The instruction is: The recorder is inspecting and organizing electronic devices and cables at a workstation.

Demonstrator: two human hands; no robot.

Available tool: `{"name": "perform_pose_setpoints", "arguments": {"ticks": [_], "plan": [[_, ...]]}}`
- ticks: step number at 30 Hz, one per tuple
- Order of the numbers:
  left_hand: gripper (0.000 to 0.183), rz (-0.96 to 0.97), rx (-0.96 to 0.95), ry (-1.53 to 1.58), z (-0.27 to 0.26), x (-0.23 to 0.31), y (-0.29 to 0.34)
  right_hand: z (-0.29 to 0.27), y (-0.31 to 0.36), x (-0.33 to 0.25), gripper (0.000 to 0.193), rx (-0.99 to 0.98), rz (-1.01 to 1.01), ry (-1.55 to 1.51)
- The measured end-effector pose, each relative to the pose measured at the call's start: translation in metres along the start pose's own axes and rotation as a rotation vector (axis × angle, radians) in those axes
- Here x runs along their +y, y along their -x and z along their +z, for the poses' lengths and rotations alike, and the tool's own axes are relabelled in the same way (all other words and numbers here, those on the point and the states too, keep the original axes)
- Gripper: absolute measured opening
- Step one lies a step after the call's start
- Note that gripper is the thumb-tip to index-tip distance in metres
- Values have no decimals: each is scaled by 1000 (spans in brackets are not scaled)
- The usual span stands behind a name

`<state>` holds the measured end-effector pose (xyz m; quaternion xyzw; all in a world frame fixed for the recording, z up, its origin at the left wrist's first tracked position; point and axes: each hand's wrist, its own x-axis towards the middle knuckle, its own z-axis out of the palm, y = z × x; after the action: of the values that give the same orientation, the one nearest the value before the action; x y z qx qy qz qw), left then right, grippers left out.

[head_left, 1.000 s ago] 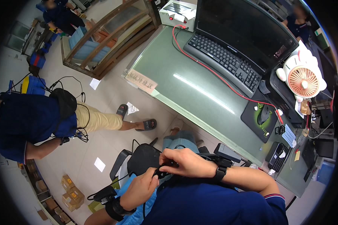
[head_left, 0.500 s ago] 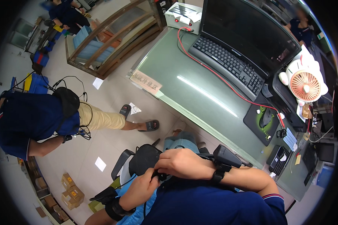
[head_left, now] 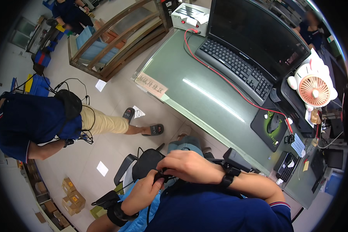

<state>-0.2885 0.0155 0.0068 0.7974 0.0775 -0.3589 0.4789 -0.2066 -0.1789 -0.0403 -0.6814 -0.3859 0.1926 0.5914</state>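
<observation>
In front of my waist, my left hand [head_left: 142, 192] pinches a small black piece [head_left: 158, 176] between thumb and fingers; whether it is a buckle or a connector I cannot make out. Just above it, my right hand [head_left: 189, 165] meets it with bent fingers closed on the same piece, their tips partly hidden. A black pouch [head_left: 147, 161] lies directly beyond the fingers, with a thin black cable beside it. Black straps hold a dark device on each wrist, the right device [head_left: 237, 159] and the left device [head_left: 106, 199].
At right stands a green-topped desk [head_left: 174, 73] with a monitor [head_left: 255, 31], keyboard [head_left: 236, 65], mouse [head_left: 273, 123] and fan [head_left: 314, 91]. Another person [head_left: 31, 120] stands at left. Small boxes [head_left: 73, 197] sit on the floor; a wooden rack [head_left: 116, 38] stands farther off.
My right fingers have lifted and shifted slightly, and more of the small black piece shows between the hands. The left hand stays nearly in place.
</observation>
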Motion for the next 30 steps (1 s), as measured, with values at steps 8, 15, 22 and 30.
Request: {"name": "perform_pose_setpoints", "arguments": {"ticks": [8,15,22,30], "plan": [[26,-140,-33,305,1,-8,5,8,0,-8,21,44,-65,52],[29,-135,-36,629,-1,-16,8,8,-3,-7,24,-2,-85,-2],[28,-107,-33,572,0,-21,9,9,-6,-6,16,-16,-15,-29],[24,-89,22,416,-1,-16,10,8,-14,0,15,-151,-89,191]]}}
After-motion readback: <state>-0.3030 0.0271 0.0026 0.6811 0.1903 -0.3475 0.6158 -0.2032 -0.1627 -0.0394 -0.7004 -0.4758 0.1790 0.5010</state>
